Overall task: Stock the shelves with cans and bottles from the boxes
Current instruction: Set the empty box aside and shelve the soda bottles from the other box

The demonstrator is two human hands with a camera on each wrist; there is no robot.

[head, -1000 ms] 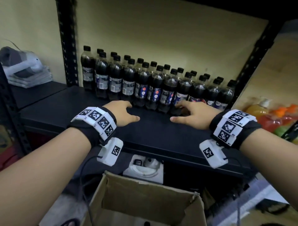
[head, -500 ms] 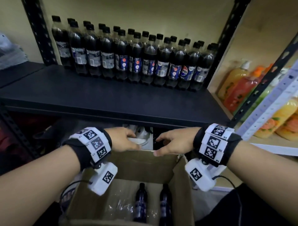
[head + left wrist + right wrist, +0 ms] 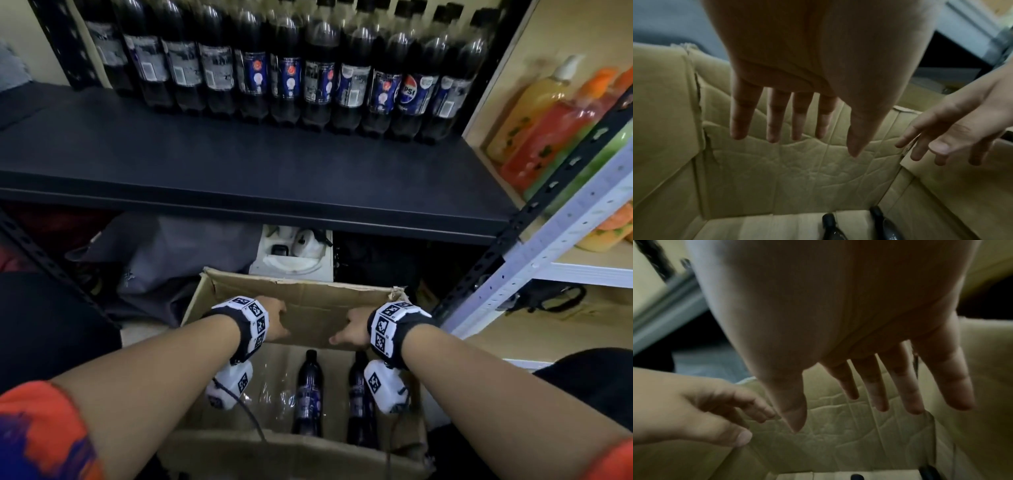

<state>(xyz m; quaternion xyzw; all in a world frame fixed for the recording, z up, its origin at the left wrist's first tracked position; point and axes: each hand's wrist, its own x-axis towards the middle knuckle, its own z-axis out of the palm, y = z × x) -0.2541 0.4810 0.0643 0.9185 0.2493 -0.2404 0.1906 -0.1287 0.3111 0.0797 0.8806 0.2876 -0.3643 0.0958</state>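
Observation:
An open cardboard box (image 3: 308,294) stands on the floor below the black shelf (image 3: 239,164). Two dark cola bottles (image 3: 310,394) (image 3: 359,401) lie in its bottom, caps towards the far wall; both caps (image 3: 829,219) (image 3: 876,211) show in the left wrist view, and one cap (image 3: 857,476) in the right wrist view. My left hand (image 3: 275,323) (image 3: 818,139) and right hand (image 3: 347,330) (image 3: 838,413) hang inside the box in front of its far wall, fingers straight and spread, holding nothing. A row of several cola bottles (image 3: 287,68) stands upright along the back of the shelf.
Crumpled clear wrap (image 3: 274,397) lies in the box left of the bottles. Under the shelf sit a white moulded tray (image 3: 294,260) and grey fabric (image 3: 164,260). A white shelf post (image 3: 565,233) and coloured pump bottles (image 3: 548,120) stand to the right.
Both hands have dropped from the shelf top, past the box's far rim, down into the box. The head view has tilted down and now shows both bottles in the box.

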